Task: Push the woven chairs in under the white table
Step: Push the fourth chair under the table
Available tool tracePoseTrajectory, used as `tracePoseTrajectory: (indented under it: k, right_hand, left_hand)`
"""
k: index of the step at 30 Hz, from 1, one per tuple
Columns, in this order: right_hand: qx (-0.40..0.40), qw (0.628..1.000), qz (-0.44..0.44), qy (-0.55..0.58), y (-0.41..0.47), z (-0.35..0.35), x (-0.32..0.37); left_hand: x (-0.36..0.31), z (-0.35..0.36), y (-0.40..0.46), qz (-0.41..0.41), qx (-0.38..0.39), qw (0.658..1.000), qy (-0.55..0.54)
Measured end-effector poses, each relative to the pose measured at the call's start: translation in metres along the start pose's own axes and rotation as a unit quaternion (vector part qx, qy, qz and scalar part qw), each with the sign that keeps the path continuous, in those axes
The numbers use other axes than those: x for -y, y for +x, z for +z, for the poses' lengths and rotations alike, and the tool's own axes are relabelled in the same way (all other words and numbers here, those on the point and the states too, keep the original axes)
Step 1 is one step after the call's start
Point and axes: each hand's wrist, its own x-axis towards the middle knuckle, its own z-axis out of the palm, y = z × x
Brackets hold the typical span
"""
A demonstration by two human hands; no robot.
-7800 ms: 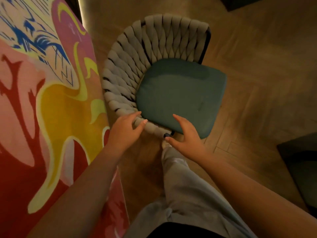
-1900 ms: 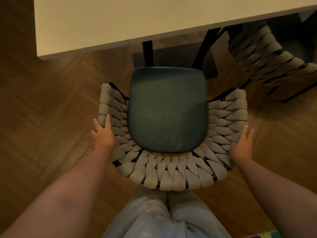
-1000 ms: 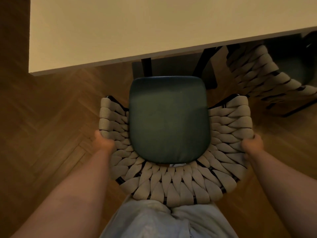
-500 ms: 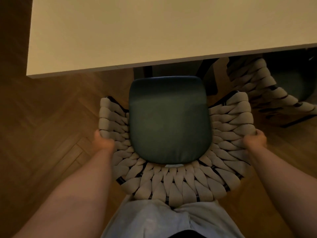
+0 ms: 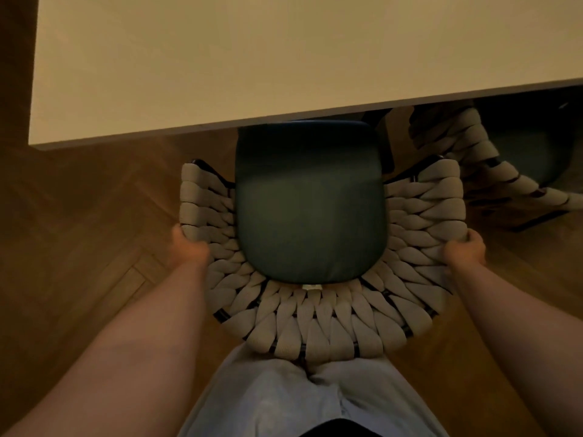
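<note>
A woven chair [image 5: 318, 323] with a dark green seat cushion [image 5: 310, 209] stands right in front of me, its curved beige back toward my legs. The front edge of the cushion lies just under the near edge of the white table [image 5: 252, 58]. My left hand [image 5: 187, 247] grips the left side of the woven back, fingers curled round its rim. My right hand [image 5: 465, 250] grips the right side the same way.
A second woven chair [image 5: 467, 159] stands at the right, its seat partly under the table. Dark table legs [image 5: 383, 137] show beneath the tabletop beside the cushion. Herringbone wood floor [image 5: 94, 216] lies to the left. My light trousers [image 5: 299, 398] touch the chair back.
Both hands closed round the sides of the chair back. The chair has slid forward, and its cushion's front edge now reaches under the table's edge.
</note>
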Motion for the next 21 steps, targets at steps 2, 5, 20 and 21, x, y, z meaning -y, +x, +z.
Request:
tracePoseTrajectory:
  k: [2,5,20,21]
  right_hand:
    - [0.006,1.000,0.007,0.001,0.006,0.001,0.000]
    - [0.005,1.000,0.012,0.002,0.013,0.001,0.003]
    - [-0.013,0.972,-0.153,-0.178,0.058,0.038,0.055]
    - [-0.010,0.964,-0.185,-0.193,0.054,0.038,0.052]
  left_hand:
    - [0.000,0.008,0.007,-0.006,0.007,1.000,0.009]
    - [-0.009,0.014,0.006,0.002,0.009,1.000,0.004]
    - [-0.035,0.044,-0.014,0.118,-0.036,0.942,0.311]
    - [-0.031,0.045,-0.016,0.149,-0.030,0.925,0.347]
